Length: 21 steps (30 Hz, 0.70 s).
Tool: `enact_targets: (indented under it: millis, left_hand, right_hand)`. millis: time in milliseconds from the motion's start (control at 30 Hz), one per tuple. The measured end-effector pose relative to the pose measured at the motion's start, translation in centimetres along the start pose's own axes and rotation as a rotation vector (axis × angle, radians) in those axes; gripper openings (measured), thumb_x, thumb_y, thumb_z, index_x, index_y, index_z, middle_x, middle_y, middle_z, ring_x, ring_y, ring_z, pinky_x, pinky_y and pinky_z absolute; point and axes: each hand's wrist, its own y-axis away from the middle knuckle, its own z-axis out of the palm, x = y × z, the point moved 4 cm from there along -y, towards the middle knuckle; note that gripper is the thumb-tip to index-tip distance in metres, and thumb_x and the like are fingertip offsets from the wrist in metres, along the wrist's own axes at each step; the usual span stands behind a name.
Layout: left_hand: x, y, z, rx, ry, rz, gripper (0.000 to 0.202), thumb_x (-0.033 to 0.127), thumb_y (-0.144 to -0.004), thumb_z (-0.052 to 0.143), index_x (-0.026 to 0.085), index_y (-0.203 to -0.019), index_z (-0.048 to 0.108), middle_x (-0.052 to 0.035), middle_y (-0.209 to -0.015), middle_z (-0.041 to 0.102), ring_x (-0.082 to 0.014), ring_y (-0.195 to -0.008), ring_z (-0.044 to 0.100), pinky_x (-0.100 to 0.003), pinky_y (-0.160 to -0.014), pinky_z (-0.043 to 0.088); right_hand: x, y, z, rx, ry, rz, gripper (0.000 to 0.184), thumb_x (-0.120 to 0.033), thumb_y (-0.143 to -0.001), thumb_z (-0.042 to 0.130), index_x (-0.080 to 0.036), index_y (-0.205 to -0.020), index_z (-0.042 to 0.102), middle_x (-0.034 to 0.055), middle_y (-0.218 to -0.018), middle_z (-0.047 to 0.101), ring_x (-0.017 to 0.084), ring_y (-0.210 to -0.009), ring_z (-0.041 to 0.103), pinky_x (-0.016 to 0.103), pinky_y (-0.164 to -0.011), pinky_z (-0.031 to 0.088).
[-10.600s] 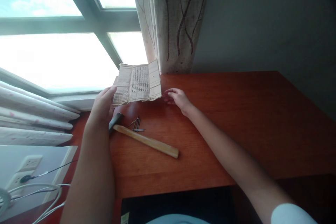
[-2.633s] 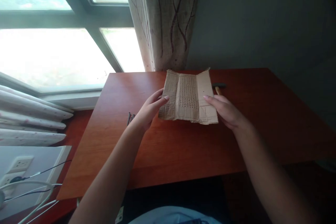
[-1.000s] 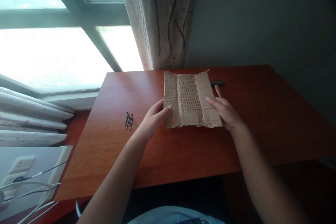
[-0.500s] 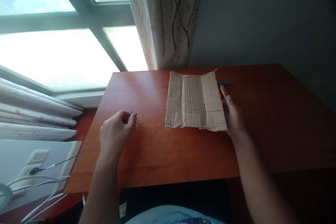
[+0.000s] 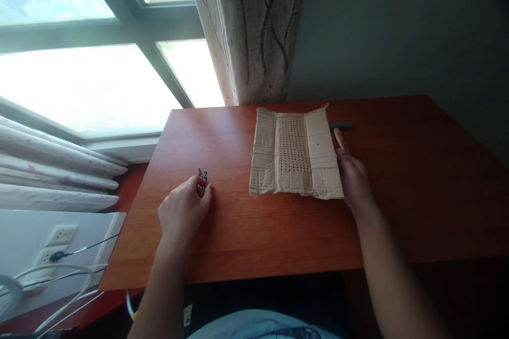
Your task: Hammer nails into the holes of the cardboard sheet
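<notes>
My left hand [image 5: 185, 205] is over the left part of the table, thumb and fingers curled in a pinch around several small dark metal screws [image 5: 204, 175]. Some of the screws stick out past the fingertips, and others are partly hidden by them. A sheet of cardboard [image 5: 295, 183], creased into three panels, lies in the middle with rows of small holes in its central panel. Beside its right edge, my right hand [image 5: 357, 177] is closed around the wooden handle of a hammer [image 5: 339, 137]. The hammer's dark head rests farther back, and my right fingers are partly hidden behind the cardboard.
The reddish-brown wooden table [image 5: 246, 243] runs back to a patterned curtain [image 5: 258, 37] and a dark wall. A bright window [image 5: 79, 90] is at the left. Below it, cables [image 5: 75, 275] hang beside a wall socket [image 5: 63, 235] with a plug in it.
My left hand has shifted slightly right and toward me, its fingers now around the screws. My right hand has moved very little, and the cardboard and hammer look unmoved.
</notes>
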Motion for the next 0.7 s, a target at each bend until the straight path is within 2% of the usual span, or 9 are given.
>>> enact_targets:
  millis: [267,467,700]
  left_hand:
    - [0.3,0.03,0.2,0.007,-0.065,0.008,0.034,0.051,-0.095,0.044,0.027,-0.099,0.069,-0.0106,-0.102,0.078,-0.0357,-0.09,0.072,-0.036,-0.065,0.042]
    - [0.39,-0.01,0.07,-0.008,-0.07,0.0,0.034,0.05,-0.095,0.044,0.028,-0.1,0.069,-0.0101,-0.103,0.079,-0.0354,-0.09,0.072,-0.035,-0.064,0.042]
    - [0.29,0.1,0.32,0.001,-0.061,0.008,0.034,0.049,-0.096,0.043,0.027,-0.101,0.069,-0.0098,-0.102,0.079,-0.035,-0.091,0.072,-0.035,-0.065,0.041]
  right_hand:
    - [-0.74,0.39,0.25,-0.011,0.06,-0.042,0.035,-0.061,-0.085,0.066,-0.027,-0.077,0.066,-0.0002,-0.065,0.06,0.022,-0.071,0.058,0.033,-0.063,0.043]
    - [-0.66,0.38,0.14,0.009,0.059,-0.02,0.035,-0.062,-0.083,0.067,-0.027,-0.081,0.067,-0.0002,-0.064,0.059,0.021,-0.068,0.059,0.031,-0.059,0.044]
    - [-0.67,0.49,0.33,-0.031,0.068,-0.032,0.033,-0.06,-0.083,0.066,-0.028,-0.089,0.072,-0.0009,-0.062,0.058,0.021,-0.064,0.056,0.032,-0.059,0.043]
